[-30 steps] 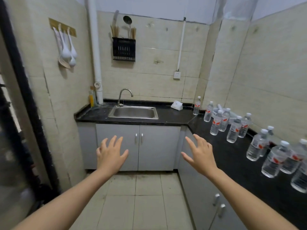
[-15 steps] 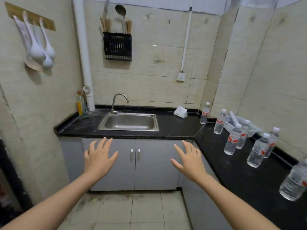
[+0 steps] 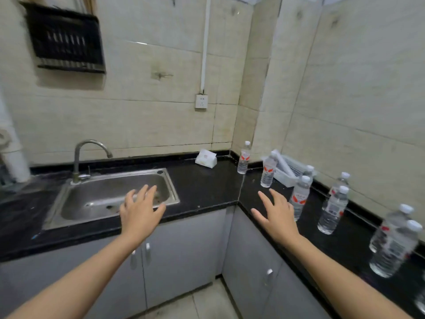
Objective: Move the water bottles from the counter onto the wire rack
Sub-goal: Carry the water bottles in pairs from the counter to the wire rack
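Note:
Several clear water bottles with white caps and red-white labels stand along the black counter [image 3: 207, 187] on the right. One bottle [image 3: 243, 157] is in the corner, another bottle [image 3: 268, 170] beside a white basket, and a third bottle [image 3: 300, 196] just past my right hand. My right hand [image 3: 277, 212] hovers open over the counter's front edge, fingers spread, holding nothing. My left hand [image 3: 141, 210] is open too, stretched out over the near rim of the sink. No wire rack is in view.
A steel sink [image 3: 110, 196] with a curved tap [image 3: 79, 157] sits left. A white tissue pack [image 3: 205, 158] lies near the corner. The white basket [image 3: 287, 171] stands against the right wall. A black utensil holder [image 3: 66, 40] hangs above. Grey cabinets [image 3: 184, 249] are below.
The view has closed in on the counter and turned right. Both open hands now reach over the counter edge, the right one close to a bottle.

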A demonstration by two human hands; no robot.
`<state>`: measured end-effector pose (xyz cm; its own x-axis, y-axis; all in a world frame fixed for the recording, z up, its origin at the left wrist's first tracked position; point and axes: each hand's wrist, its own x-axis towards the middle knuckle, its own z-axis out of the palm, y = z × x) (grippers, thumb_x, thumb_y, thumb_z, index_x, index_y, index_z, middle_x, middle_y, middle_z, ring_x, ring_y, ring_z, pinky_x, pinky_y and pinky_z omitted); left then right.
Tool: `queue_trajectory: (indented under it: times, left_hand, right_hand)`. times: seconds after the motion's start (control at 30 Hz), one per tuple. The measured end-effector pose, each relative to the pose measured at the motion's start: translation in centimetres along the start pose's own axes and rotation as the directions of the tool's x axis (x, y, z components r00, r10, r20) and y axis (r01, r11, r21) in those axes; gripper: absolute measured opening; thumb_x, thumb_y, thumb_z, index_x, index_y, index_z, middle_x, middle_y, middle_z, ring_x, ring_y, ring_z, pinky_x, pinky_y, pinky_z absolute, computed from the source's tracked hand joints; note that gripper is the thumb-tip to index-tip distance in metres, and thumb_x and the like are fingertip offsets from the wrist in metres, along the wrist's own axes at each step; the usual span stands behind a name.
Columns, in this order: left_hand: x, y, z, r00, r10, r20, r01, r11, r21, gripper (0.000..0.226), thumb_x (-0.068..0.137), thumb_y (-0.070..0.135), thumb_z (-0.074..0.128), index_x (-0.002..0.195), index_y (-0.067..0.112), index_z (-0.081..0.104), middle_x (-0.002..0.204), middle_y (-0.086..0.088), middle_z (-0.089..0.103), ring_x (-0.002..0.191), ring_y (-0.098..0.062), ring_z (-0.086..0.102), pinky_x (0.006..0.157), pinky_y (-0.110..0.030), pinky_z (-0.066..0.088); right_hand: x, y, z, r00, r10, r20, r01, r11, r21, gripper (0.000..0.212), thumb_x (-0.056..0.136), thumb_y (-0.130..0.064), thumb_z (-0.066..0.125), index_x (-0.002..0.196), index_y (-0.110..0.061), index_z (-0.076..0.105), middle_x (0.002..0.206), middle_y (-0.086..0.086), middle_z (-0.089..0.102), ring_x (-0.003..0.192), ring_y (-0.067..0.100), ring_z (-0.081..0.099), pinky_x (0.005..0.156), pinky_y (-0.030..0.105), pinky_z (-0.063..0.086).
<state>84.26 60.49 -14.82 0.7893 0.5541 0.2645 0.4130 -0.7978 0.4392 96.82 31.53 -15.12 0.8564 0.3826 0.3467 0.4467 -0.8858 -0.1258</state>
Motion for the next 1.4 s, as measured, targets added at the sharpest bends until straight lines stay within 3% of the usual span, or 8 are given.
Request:
queue_trajectory:
  times: [0.2,0.37,0.47,0.57,0.73,0.93,1.3,1.4]
  left_hand:
    - [5.6,3.1,8.1,0.986,0.013,0.168,0.013,0.988,-0.152,0.054,0.090,0.040,0.046,0.140,0.023,0.034,0.153,0.002,0.028,0.138,-0.029,0.019,0.109,-0.046,0.023]
    - [11.2,8.8,13.1,0.968,0.107,0.229,-0.067,0.982,-0.175,0.055,0.091,0.041,0.043,0.142,0.024,0.030,0.155,0.002,0.024,0.139,-0.029,0.017,0.111,-0.044,0.019]
    - [14.8,13.4,16.2,0.951,0.175,0.255,-0.133,0.975,-0.176,0.055,0.092,0.043,0.040,0.143,0.025,0.026,0.155,0.003,0.021,0.140,-0.027,0.015,0.110,-0.045,0.020]
    - [18.0,17.5,19.3,0.936,0.235,0.263,-0.201,0.968,-0.150,0.056,0.093,0.043,0.038,0.144,0.026,0.024,0.156,0.004,0.019,0.141,-0.025,0.013,0.111,-0.044,0.020]
    - [24.0,22.9,23.6,0.938,0.208,0.276,-0.168,0.972,-0.162,0.056,0.092,0.042,0.040,0.143,0.025,0.025,0.155,0.003,0.021,0.141,-0.026,0.014,0.111,-0.045,0.021]
    - [28.4,25.2,29.1,0.929,0.181,0.324,-0.141,0.979,-0.144,0.056,0.092,0.042,0.041,0.143,0.025,0.026,0.155,0.003,0.022,0.140,-0.026,0.016,0.110,-0.044,0.023]
    - [40.2,26.5,38.8,0.907,0.130,0.399,-0.041,0.974,-0.225,0.061,0.090,0.038,0.048,0.143,0.018,0.025,0.152,0.000,0.029,0.138,-0.028,0.023,0.108,-0.047,0.029]
    - [44.4,27.5,40.9,0.900,0.152,0.409,-0.037,0.961,-0.275,0.063,0.088,0.037,0.051,0.143,0.016,0.026,0.150,-0.003,0.033,0.136,-0.028,0.025,0.108,-0.048,0.030]
  right_hand:
    - [0.4,3.8,2.3,0.968,0.195,0.157,-0.182,0.979,-0.093,0.069,0.086,-0.061,0.028,0.144,-0.024,0.022,0.154,0.010,0.017,0.142,0.024,0.015,0.113,0.043,0.017]
    - [3.9,9.1,2.5,0.954,0.289,0.085,-0.282,0.956,-0.085,0.068,0.087,-0.059,0.035,0.144,-0.023,0.025,0.152,0.013,0.022,0.140,0.027,0.020,0.112,0.042,0.022]
    - [7.3,12.2,3.1,0.960,0.280,0.030,-0.279,0.960,-0.021,0.073,0.083,-0.062,0.031,0.143,-0.020,0.028,0.150,0.012,0.027,0.138,0.028,0.025,0.111,0.040,0.025]
    - [11.5,15.1,5.0,0.965,0.262,0.034,-0.264,0.961,0.082,0.066,0.088,-0.051,0.045,0.142,-0.019,0.029,0.150,0.008,0.026,0.135,0.025,0.030,0.109,0.036,0.026]
    - [17.7,17.0,9.5,0.965,0.243,0.101,-0.263,0.909,0.324,0.088,0.067,-0.067,0.019,0.140,-0.019,0.033,0.139,0.000,0.041,0.122,0.014,0.047,0.100,0.026,0.037]
    - [24.0,18.6,14.7,0.931,0.316,0.179,-0.364,0.827,0.429,0.060,0.089,-0.043,0.049,0.141,-0.023,0.026,0.141,-0.007,0.034,0.124,0.009,0.043,0.098,0.022,0.038]
    - [34.6,20.5,23.1,0.827,0.501,0.255,-0.555,0.652,0.516,0.069,0.086,-0.037,0.058,0.142,-0.022,0.021,0.138,-0.002,0.035,0.125,0.012,0.043,0.098,0.022,0.038]
    - [38.6,21.2,23.9,0.797,0.557,0.234,-0.585,0.617,0.525,0.071,0.083,-0.034,0.063,0.141,-0.026,0.023,0.121,-0.009,0.036,0.122,0.011,0.044,0.093,0.021,0.038]
